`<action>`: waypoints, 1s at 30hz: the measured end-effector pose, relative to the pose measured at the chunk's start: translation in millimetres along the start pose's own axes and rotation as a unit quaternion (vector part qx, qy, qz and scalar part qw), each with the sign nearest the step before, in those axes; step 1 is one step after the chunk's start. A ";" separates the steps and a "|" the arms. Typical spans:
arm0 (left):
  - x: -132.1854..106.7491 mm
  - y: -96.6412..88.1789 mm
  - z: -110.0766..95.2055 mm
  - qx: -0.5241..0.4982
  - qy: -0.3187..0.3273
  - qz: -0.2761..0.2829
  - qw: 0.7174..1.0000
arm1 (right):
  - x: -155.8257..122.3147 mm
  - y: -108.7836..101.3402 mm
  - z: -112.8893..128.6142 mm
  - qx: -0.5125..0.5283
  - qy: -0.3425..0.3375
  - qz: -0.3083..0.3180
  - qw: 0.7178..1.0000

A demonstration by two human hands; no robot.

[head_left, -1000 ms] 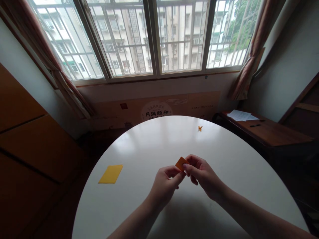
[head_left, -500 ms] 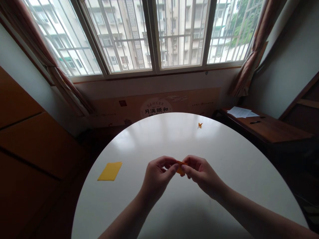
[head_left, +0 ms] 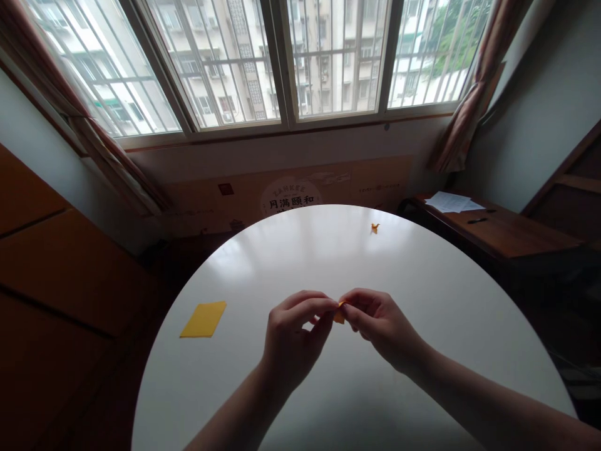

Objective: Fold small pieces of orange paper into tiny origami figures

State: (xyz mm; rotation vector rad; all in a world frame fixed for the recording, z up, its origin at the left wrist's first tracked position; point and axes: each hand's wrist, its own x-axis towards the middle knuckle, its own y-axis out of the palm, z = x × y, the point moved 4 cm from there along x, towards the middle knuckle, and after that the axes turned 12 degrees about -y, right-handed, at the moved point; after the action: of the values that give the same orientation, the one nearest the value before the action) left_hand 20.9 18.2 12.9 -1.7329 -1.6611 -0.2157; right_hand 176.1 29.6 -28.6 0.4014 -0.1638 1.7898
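Note:
Both my hands meet above the middle of a round white table (head_left: 422, 275). My left hand (head_left: 293, 332) and my right hand (head_left: 375, 322) each pinch a small orange piece of paper (head_left: 339, 313) between thumb and fingertips. The paper is mostly hidden by the fingers; only a small folded bit shows between them. A stack of yellow paper squares (head_left: 203, 319) lies flat on the table to the left. A tiny orange folded paper figure (head_left: 374, 228) stands near the table's far edge.
A barred window runs across the back, with curtains at both sides. A dark wooden side desk (head_left: 507, 235) at the right holds white sheets (head_left: 453, 202) and a pen (head_left: 477, 220). Wooden panels line the left wall. A cardboard sheet with printed characters leans under the window.
The orange paper showed as a flat rectangle a second ago; now it is pressed smaller between my fingertips. My left hand has risen and closed in on the right. The camera tilted slightly downward.

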 end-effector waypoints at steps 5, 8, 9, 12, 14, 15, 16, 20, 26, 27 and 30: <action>1.1 -0.5 -1.6 0.000 0.021 0.027 0.999 | -2.0 -0.8 1.2 0.032 0.037 -0.005 0.999; 2.2 -0.8 -1.0 -0.012 0.009 0.025 1.000 | -2.3 -1.0 1.2 0.042 0.054 0.000 0.998; 2.6 -1.1 -0.6 -0.015 0.000 0.023 1.000 | -2.4 -1.2 0.9 0.044 0.060 0.001 0.997; 3.7 -1.3 0.7 -0.015 -0.036 0.025 0.999 | -2.7 -1.8 -1.2 0.049 0.079 0.009 0.996; 3.7 -0.9 1.1 -0.010 -0.050 0.030 0.998 | -2.3 -2.3 -3.0 0.046 0.084 0.017 0.995; 3.5 -0.5 1.3 -0.009 -0.052 0.033 0.998 | -2.0 -2.6 -4.1 0.042 0.086 0.021 0.995; 3.0 -0.2 1.7 -0.008 -0.054 0.033 0.998 | -1.6 -2.9 -5.4 0.039 0.090 0.023 0.995; -0.3 1.6 9.1 -0.006 -0.107 0.018 0.994 | -0.5 -4.0 -10.4 0.039 0.116 0.021 0.992; -2.1 7.5 26.1 -0.127 -0.276 0.022 0.952 | -1.3 -0.8 -13.4 0.119 0.154 0.008 0.981; -1.5 8.2 27.4 -0.148 -0.298 0.027 0.943 | -1.4 -0.5 -14.0 0.127 0.160 0.003 0.979; 0.6 9.6 27.7 -0.178 -0.335 0.049 0.924 | -1.2 -1.6 -14.9 0.132 0.160 -0.011 0.978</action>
State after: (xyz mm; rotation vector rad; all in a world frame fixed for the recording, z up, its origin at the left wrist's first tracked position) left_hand 20.2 35.8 -10.5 -2.3364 -2.0967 0.1591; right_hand 175.1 33.7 -43.1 0.2947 0.3065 1.8325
